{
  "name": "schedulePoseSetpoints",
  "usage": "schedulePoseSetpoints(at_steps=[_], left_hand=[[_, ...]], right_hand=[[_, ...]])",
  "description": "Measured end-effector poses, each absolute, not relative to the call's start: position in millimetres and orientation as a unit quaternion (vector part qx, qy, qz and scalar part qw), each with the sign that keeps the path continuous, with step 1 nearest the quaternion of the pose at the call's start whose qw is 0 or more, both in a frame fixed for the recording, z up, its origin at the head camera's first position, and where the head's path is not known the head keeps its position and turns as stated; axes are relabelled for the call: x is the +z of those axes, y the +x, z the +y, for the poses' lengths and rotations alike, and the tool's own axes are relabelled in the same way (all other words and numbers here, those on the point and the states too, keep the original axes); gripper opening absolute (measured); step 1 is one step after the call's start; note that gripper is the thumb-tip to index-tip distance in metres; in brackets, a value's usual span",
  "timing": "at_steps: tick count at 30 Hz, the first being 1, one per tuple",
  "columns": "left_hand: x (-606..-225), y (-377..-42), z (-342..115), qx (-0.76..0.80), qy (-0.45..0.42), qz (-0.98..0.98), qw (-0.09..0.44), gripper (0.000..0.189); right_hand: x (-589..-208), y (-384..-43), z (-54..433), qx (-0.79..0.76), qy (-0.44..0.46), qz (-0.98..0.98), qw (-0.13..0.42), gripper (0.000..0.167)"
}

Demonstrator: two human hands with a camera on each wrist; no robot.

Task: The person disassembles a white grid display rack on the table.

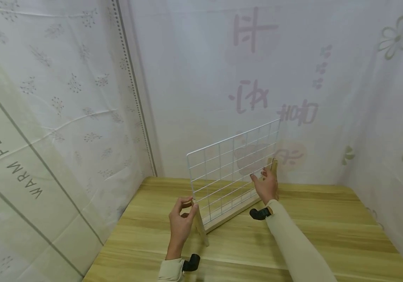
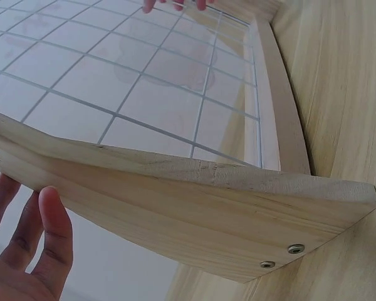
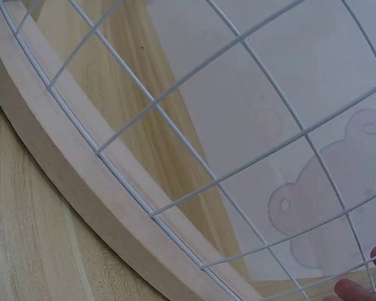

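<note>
A white wire grid panel (image 1: 233,168) stands upright in a pale wooden base bar (image 1: 233,213) on the table. At its near left end is a slanted wooden side piece (image 2: 175,194), with two metal screws (image 2: 282,256) low on its outer face. My left hand (image 1: 181,221) pinches the top of this side piece between thumb and fingers. On the far right, my right hand (image 1: 267,186) grips the other wooden side piece (image 1: 274,166), its fingertips showing on the inner side beside the wires. The palm hides the lower part of that piece.
The wood-grain table (image 1: 314,219) spreads around the stand. Behind it hangs a pale printed curtain (image 1: 194,78), and another patterned curtain (image 1: 64,117) closes off the left side. Both wrists carry black camera mounts (image 1: 260,213).
</note>
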State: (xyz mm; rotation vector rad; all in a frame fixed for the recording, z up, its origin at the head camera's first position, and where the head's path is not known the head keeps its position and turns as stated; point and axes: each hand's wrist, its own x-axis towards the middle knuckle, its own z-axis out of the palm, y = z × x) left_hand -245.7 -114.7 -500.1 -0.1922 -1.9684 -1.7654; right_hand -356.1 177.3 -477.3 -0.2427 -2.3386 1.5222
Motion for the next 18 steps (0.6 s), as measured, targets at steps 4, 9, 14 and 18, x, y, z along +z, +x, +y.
schedulePoseSetpoints(at_steps=[4,9,14,18], left_hand=[[-502.0,-246.8,-115.0,-0.642,-0.070,-0.723,0.244,0.023],[-502.3,-247.9,-115.1,-0.640,-0.071,-0.726,0.242,0.026],[-503.1,-247.3,-115.4,-0.642,-0.066,-0.725,0.238,0.026],[-502.4,-245.9,-115.5,-0.647,-0.063,-0.724,0.233,0.028]], right_hand=[[-478.1,-358.4,176.1,0.538,-0.087,-0.818,0.182,0.069],[-480.2,-359.8,175.4,0.543,-0.077,-0.815,0.189,0.067],[-485.1,-360.9,175.1,0.535,-0.074,-0.818,0.195,0.063],[-486.4,-361.7,174.8,0.531,-0.073,-0.821,0.196,0.062]])
